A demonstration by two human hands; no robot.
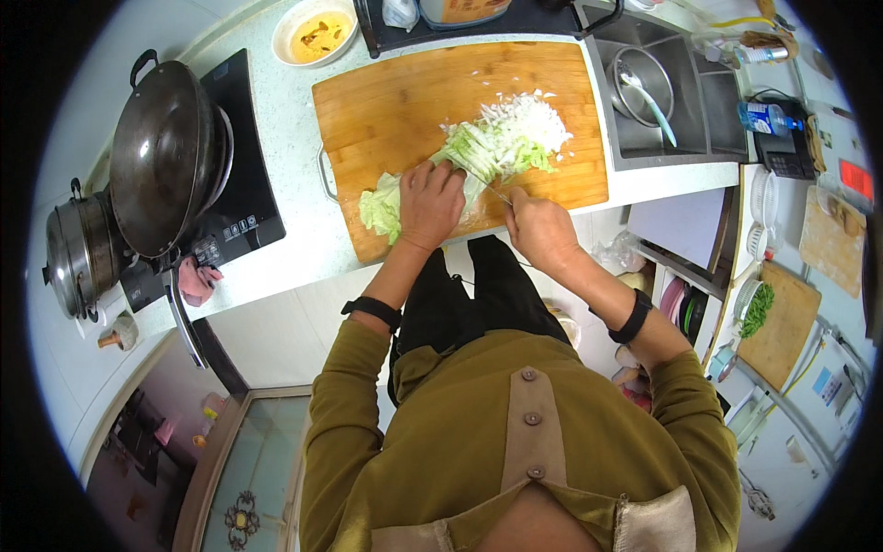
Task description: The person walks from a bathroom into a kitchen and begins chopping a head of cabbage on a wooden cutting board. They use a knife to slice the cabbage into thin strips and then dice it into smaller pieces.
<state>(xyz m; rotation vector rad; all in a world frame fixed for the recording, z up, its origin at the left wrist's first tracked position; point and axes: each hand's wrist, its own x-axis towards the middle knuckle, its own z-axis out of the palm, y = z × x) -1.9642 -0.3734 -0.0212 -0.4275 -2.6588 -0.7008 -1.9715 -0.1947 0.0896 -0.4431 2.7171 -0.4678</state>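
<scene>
On a bamboo cutting board (386,96) lies napa cabbage. My left hand (433,203) presses down on the uncut leaves (381,207), its fingers bent near the cut end. A kitchen knife (498,194), seen almost edge-on, is gripped in my right hand (541,224); its blade meets the cabbage just right of my left fingers. Shredded cabbage (521,134), white at the far side and pale green nearer, is heaped beyond the blade. Part of the leaves is hidden under my left hand.
Left of the board, a wok (162,159) and a lidded steel pot (79,255) stand by the black cooktop (255,207). A white bowl of yellow liquid (319,34) is behind the board's left corner. At right, the sink (624,148) holds a metal bowl (645,90) with a spoon.
</scene>
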